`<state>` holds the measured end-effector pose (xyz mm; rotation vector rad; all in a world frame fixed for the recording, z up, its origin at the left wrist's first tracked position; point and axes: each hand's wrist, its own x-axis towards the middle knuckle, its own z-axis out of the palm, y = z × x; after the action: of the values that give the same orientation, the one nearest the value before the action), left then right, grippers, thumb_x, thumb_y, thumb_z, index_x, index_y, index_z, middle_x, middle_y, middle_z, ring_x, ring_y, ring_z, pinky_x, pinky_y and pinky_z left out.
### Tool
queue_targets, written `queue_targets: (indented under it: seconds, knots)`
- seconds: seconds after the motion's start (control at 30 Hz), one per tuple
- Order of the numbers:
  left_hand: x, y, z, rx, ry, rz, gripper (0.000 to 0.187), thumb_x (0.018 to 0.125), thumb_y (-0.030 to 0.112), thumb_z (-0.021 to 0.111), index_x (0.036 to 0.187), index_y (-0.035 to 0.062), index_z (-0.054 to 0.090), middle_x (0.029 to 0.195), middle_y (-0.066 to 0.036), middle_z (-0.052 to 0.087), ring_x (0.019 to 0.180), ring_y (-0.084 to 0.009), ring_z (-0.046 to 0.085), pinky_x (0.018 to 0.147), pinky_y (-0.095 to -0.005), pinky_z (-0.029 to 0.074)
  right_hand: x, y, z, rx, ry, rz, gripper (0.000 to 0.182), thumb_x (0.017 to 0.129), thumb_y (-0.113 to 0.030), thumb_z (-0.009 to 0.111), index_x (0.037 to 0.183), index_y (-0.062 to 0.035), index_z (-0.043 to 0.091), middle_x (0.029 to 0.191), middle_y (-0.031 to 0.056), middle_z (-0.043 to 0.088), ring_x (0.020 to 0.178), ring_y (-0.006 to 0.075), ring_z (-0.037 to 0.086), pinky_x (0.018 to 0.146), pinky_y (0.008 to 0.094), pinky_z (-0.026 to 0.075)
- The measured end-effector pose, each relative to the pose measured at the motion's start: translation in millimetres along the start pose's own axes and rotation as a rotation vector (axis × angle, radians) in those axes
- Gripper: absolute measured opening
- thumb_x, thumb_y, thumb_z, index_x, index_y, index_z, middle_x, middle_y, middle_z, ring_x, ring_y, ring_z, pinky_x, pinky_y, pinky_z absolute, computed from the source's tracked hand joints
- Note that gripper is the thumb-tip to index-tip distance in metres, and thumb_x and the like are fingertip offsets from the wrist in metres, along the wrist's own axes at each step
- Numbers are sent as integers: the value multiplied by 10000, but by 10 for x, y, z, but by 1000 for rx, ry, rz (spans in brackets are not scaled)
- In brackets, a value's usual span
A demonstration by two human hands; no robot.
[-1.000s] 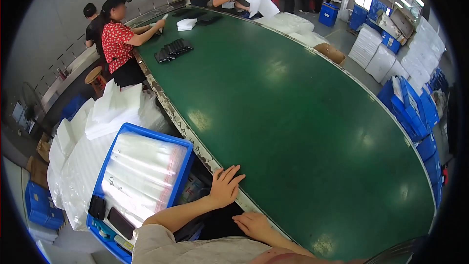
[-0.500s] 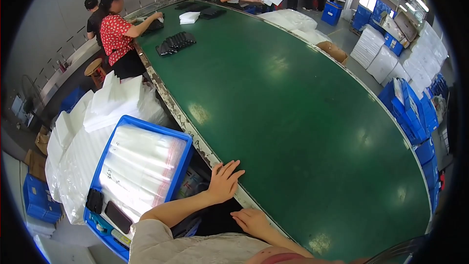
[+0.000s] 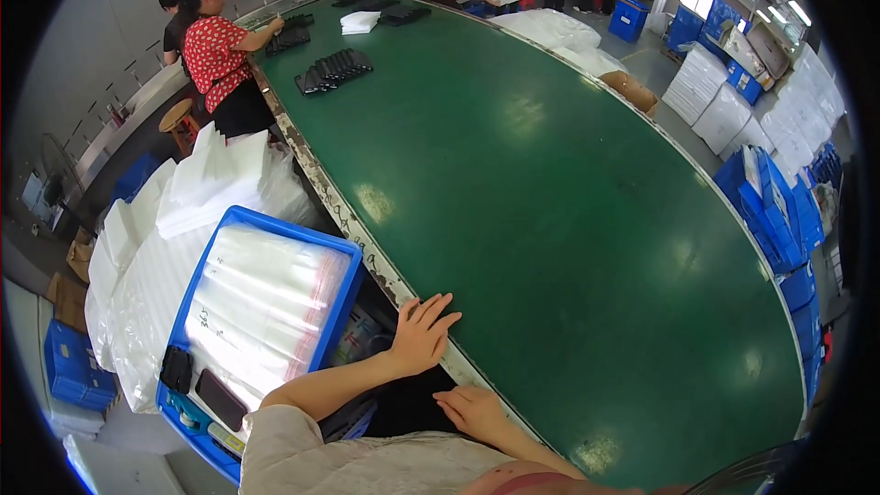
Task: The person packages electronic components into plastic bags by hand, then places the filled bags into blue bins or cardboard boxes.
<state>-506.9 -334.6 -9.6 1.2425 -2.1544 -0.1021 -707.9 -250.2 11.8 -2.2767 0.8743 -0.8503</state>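
Observation:
My left hand point(image 3: 423, 336) rests on the pale, worn edge of the green table point(image 3: 550, 247), its fingers spread and nothing in them. Lower down, my right hand point(image 3: 471, 411) lies against the same edge with its fingers stretched toward the left, also holding nothing. Left of my left forearm is a blue tray point(image 3: 341, 307) filled with clear plastic bags point(image 3: 261, 298). A dark phone point(image 3: 221, 399) and a black object point(image 3: 177, 368) lie at the tray's near end, beside a teal tool point(image 3: 186, 414) that is partly hidden.
Black items lie in a row point(image 3: 334, 71) near the far left, with a white stack point(image 3: 360, 22) behind them. Co-workers stand at the far end, one in a red patterned blouse point(image 3: 216, 46). White foam bundles point(image 3: 215, 179) are left; blue crates point(image 3: 761, 206) line the right.
At the far end, a co-worker's large white sheet now appears smaller and lower. The co-worker in red has shifted their arm. My hands stay in place; the view tilts slightly.

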Motion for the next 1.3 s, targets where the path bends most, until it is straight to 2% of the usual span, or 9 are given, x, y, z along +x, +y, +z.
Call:
queue_targets:
  seconds: [0.5, 0.6, 1.3]
  knots:
    - [-3, -1, -4, 9, -3, 9, 439, 871, 96, 575, 1308, 105, 622, 1488, -170, 505, 1351, -325, 497, 1120, -528, 284, -11, 4, 4, -6, -2, -4, 131, 908, -150, 715, 1029, -98, 709, 793, 59, 654, 702, 255, 669, 624, 366, 525]
    - [2, 3, -17, 24, -3, 19, 433, 884, 115, 583, 1316, 82, 606, 1482, -173, 502, 1336, -330, 503, 1111, -534, 296, -8, -5, -4, -21, -7, 4, 145, 878, -133, 741, 1018, -99, 724, 799, 65, 677, 700, 256, 675, 631, 361, 532]
    - [5, 7, -23, 18, -6, 19, 453, 876, 120, 590, 1328, 87, 600, 1493, -161, 497, 1353, -318, 491, 1115, -527, 293, -33, 11, 9, -26, -12, -10, 140, 900, -157, 711, 1023, -91, 712, 816, 62, 663, 707, 259, 671, 641, 364, 535]
